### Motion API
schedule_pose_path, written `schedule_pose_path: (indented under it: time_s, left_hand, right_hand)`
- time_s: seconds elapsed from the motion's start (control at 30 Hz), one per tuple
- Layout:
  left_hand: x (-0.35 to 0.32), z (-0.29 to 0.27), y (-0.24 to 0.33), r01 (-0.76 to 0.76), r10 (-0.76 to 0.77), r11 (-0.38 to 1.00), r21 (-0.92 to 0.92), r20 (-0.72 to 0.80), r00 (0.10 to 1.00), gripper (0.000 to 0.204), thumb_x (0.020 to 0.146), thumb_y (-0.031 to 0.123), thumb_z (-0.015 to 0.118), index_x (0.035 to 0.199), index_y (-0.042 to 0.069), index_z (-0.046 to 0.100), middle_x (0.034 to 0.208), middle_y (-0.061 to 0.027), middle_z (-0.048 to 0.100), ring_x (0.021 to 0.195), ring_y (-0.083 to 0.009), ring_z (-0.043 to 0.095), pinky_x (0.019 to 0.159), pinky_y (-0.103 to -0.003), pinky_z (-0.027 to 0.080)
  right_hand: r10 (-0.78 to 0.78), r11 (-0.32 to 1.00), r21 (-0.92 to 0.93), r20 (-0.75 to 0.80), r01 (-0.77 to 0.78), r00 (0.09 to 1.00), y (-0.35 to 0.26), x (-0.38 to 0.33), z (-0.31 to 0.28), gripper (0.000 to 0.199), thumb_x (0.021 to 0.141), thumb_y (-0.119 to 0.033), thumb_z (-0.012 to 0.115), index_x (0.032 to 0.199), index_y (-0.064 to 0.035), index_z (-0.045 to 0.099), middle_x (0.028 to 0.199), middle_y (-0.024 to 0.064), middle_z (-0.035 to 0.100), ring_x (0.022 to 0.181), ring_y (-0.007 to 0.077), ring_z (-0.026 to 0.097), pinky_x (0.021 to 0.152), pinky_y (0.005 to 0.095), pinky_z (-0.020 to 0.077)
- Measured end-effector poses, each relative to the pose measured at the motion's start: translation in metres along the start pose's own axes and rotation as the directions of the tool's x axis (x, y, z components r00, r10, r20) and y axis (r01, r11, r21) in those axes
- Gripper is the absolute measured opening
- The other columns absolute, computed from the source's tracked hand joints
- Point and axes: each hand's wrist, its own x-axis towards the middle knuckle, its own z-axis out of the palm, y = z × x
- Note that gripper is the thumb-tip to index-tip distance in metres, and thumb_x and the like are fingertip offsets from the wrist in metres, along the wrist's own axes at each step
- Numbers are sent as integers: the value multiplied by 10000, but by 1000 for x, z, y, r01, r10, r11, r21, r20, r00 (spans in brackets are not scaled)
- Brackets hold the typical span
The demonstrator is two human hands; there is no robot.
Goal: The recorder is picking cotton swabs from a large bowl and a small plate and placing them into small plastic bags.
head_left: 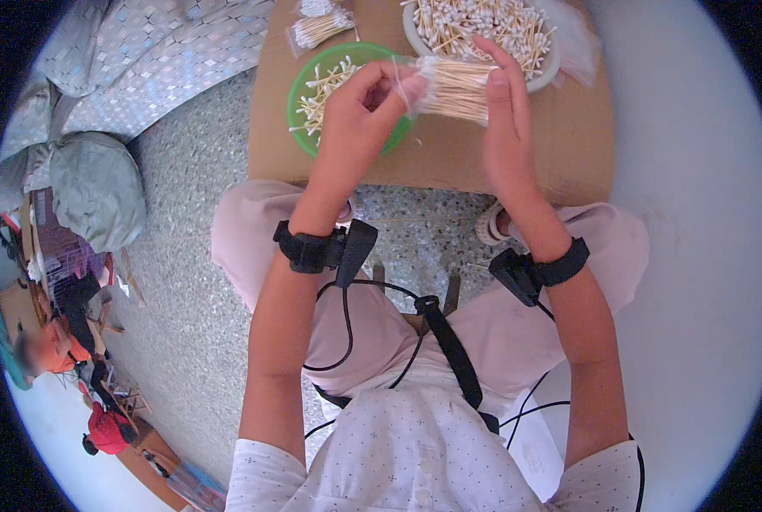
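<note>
A bundle of cotton swabs (454, 88) in a clear plastic bag lies sideways between my two hands, above the cardboard surface. My left hand (360, 107) is closed, with thumb and fingers pinching the bag's loose plastic at the left end. At the other end my right hand (509, 128) holds the bundle, its thumb against the swab tips and its fingers stretched up behind. Under my left hand stands a green bowl (300, 128) with loose swabs. A white bowl (554, 72) heaped with swabs sits behind my right hand.
Filled bags of swabs (321, 30) lie at the back left of the cardboard (449, 162). Clear plastic bags (579, 51) rest beside the white bowl. A white wall (697, 256) stands close on the right. Two people are far off at left.
</note>
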Motion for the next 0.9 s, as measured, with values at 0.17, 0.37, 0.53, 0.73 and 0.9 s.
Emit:
schedule_pose_path:
  time_s: [0.17,0.37,0.53,0.73,0.9]
  left_hand:
    - [-1,2,1,17,-24,997,-80,-82,996,218,873,190,706,1009,19,697,750,37,601,666,-28,487,590,-194,386]
    - [0,-9,-5,88,-89,994,58,17,996,271,925,251,646,1061,20,685,876,33,640,748,-49,541,656,-202,430]
    - [-1,-7,6,118,-111,985,-126,65,992,199,915,237,647,1010,65,679,819,62,605,683,-35,492,630,-193,391]
    - [0,-6,5,75,-69,967,-242,32,997,195,903,154,672,1024,6,638,837,17,639,750,-34,560,684,-184,445]
    - [1,-4,-1,38,-30,991,-132,65,997,181,873,141,695,993,22,630,795,35,604,725,-35,547,676,-186,442]
  right_hand:
    - [-56,994,-90,6,57,998,-3,-2,0,372,1030,-224,373,1327,-19,461,1255,163,554,1189,266,510,1050,352,343]
    - [-38,995,-88,114,48,993,-10,-4,2,369,1020,-188,381,1352,-39,438,1173,188,605,1078,303,596,957,376,430]
    - [-61,998,3,108,61,992,-6,-5,3,370,1028,-186,371,1363,-39,423,1159,166,612,1059,261,595,965,356,427]
    - [44,994,107,-48,-38,998,-5,1,2,391,1044,-248,359,1370,-39,413,1146,127,618,1070,194,565,1003,315,394]
    - [98,973,209,13,-99,995,-6,-2,1,395,1049,-271,342,1368,-50,415,1133,130,621,1047,189,576,973,325,424]
